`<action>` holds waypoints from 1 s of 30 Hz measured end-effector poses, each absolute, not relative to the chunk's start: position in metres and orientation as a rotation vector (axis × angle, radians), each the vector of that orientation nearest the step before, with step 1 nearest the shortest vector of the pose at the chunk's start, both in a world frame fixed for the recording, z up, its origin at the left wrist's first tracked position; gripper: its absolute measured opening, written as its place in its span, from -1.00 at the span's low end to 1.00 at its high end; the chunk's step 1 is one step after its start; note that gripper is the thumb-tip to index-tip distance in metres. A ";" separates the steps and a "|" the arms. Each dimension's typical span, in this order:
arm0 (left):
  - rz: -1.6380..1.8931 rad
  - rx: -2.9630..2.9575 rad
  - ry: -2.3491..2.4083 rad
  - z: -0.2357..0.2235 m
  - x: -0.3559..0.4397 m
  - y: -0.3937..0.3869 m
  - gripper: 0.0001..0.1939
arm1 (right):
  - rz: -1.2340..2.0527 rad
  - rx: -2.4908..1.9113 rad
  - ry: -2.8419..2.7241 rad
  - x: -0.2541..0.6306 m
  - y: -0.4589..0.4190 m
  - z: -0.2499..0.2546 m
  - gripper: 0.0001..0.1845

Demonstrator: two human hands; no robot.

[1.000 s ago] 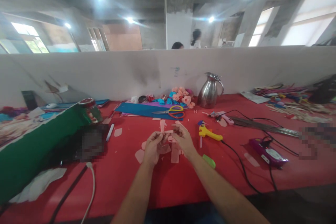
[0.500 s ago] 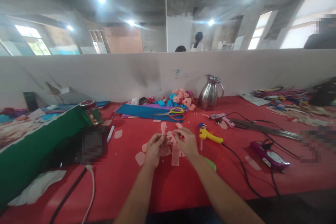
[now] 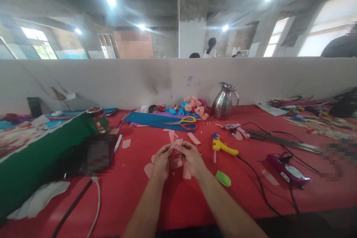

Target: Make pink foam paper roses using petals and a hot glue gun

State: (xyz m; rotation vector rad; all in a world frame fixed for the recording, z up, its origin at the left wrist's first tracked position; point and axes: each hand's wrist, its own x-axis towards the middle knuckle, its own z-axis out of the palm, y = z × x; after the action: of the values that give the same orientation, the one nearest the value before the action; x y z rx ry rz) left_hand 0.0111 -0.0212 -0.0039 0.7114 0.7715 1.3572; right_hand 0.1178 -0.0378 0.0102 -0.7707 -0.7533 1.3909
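Note:
My left hand (image 3: 162,160) and my right hand (image 3: 191,156) meet above the middle of the red table. Both are closed, thumbs and fingers pinching a small pink paper piece (image 3: 176,143) between them. Its lower part is hidden by my fingers. Under and around my hands lie several loose pink paper pieces (image 3: 187,173), some rounded at one end. One pink strip (image 3: 194,138) rests just beyond my right hand. Farther back, scissors (image 3: 184,122) with yellow and red handles lie on blue paper (image 3: 147,119).
Right of my hands are a yellow glue gun (image 3: 226,148) with a black cord, a green piece (image 3: 223,178) and a purple power strip (image 3: 290,171). A steel jug (image 3: 222,102) stands behind, beside pink paper flowers (image 3: 196,106). Left are a jar (image 3: 98,119) and a green-sided box (image 3: 50,148).
My right hand has moved left and closer to my left hand, and now both pinch the pink paper piece. The green piece is uncovered beside my right forearm.

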 end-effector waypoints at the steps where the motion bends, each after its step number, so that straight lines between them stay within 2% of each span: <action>1: 1.354 0.700 0.777 -0.004 0.011 -0.021 -0.74 | 1.362 -0.765 -0.794 0.118 -0.040 0.009 -0.77; 5: 1.346 0.671 0.789 -0.005 0.011 -0.020 -0.74 | 1.270 -0.771 -0.918 0.124 -0.040 0.000 -0.73; 13: 1.287 0.709 0.723 -0.002 0.009 -0.023 -0.79 | 1.222 -0.906 -0.830 0.134 -0.033 0.003 -0.70; 21: 1.327 0.713 0.771 -0.004 0.010 -0.020 -0.77 | 1.319 -0.881 -0.777 0.136 -0.035 0.002 -0.73; 30: 1.273 0.745 0.834 -0.001 0.011 -0.022 -0.76 | 1.195 -0.780 -0.922 0.134 -0.036 0.005 -0.82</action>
State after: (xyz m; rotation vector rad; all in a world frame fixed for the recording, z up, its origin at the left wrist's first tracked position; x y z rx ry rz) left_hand 0.0107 -0.0219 -0.0006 0.7450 0.8342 1.2726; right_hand 0.1341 -0.0358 0.0050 -0.7797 -0.9217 1.1948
